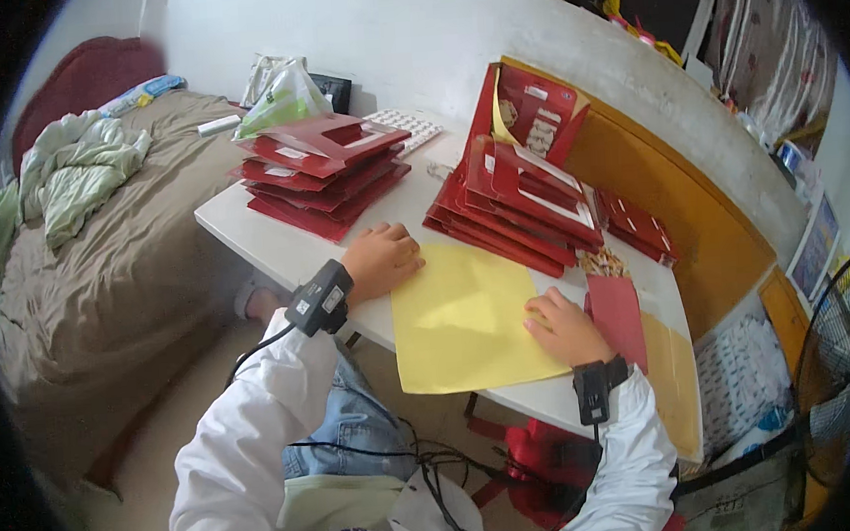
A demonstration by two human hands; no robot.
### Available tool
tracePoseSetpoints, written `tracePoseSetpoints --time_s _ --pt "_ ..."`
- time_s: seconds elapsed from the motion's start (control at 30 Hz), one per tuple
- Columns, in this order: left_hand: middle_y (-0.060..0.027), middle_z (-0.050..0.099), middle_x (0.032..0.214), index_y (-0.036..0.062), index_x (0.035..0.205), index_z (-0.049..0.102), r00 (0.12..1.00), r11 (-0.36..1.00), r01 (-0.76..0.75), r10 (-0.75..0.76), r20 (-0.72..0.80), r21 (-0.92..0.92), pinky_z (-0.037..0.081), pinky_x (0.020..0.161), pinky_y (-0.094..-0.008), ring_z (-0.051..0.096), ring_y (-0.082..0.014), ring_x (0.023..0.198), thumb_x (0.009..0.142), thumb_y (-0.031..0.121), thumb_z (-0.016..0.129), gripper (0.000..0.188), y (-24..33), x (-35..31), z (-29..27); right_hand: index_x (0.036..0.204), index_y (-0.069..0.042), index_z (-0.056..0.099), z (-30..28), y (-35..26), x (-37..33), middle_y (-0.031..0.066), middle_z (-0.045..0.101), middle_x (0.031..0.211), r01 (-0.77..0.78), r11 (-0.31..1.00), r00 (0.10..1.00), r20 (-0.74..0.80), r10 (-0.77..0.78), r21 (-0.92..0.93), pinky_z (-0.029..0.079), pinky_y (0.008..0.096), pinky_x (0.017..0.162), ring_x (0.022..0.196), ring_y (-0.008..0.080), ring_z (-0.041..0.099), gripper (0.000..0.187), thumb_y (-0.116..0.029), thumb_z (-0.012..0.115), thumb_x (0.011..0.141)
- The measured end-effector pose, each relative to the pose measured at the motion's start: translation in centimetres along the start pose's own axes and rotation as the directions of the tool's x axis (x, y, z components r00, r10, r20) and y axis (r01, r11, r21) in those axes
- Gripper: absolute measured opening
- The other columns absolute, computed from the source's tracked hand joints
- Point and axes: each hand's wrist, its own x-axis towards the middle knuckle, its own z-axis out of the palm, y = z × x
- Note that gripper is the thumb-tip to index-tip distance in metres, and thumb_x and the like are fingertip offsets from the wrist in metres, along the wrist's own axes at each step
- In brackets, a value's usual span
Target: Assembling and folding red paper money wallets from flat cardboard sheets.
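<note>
A yellow sheet (467, 312) lies on the white table in front of me, its lower edge reaching past the table's front edge. My left hand (383, 258) is at its upper left corner, fingers curled and closed against the edge. On the sheet's right edge, my right hand (565, 327) has bent fingers and the thumb closed on it. Beyond the sheet stands a stack of dark red flat card boxes (509, 207) with cut-out windows. Another stack of red card pieces (326, 164) rises beyond my left hand. A red card (618, 322) lies just right of my right hand.
The white table (237, 214) also bears an upright open red box (542, 112), a small red stack (637, 225) and a plastic bag (288, 99). A bed (142, 254) stands at left, a black fan (845, 366) at right. Black cables (437, 459) cross my lap.
</note>
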Motion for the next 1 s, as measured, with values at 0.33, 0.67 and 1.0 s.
tracePoseSetpoints --time_s 0.33,0.67,1.0 --pt "-0.0084 0.058 0.094 0.0083 0.088 0.063 0.998 0.999 -0.049 0.049 0.032 -0.004 0.045 0.081 -0.0423 0.054 -0.0295 0.096 0.086 0.028 0.056 0.022 -1.1 1.2 0.4 0.104 -0.003 0.059 -0.8 0.1 1.0 0.0167 0.054 0.1 0.006 1.0 1.0 -0.023 -0.006 -0.03 0.047 0.0451 0.077 0.09 0.0388 0.057 0.025 -0.022 0.058 0.087" --pt "-0.0114 0.059 0.094 0.0061 0.093 0.064 1.0 1.0 -0.004 0.004 0.0 0.001 0.045 0.081 -0.0416 0.056 -0.0323 0.091 0.086 0.023 0.06 0.019 0.1 -0.1 -0.4 0.104 -0.003 0.059 0.5 0.3 -0.2 0.0164 0.054 0.101 -0.003 0.999 1.0 0.01 0.003 -0.04 0.047 0.045 0.079 0.091 0.0384 0.057 0.026 -0.022 0.06 0.086" --pt "-0.0107 0.058 0.092 0.0069 0.086 0.064 0.996 0.998 -0.061 0.061 -0.059 0.001 0.046 0.08 -0.0429 0.054 -0.0313 0.093 0.086 0.028 0.057 0.022 -1.6 1.3 0.4 0.104 -0.004 0.058 -0.9 0.3 1.1 0.0169 0.054 0.1 -0.002 1.0 1.0 -0.007 0.002 -0.006 0.047 0.0444 0.078 0.092 0.039 0.056 0.025 -0.022 0.059 0.086"
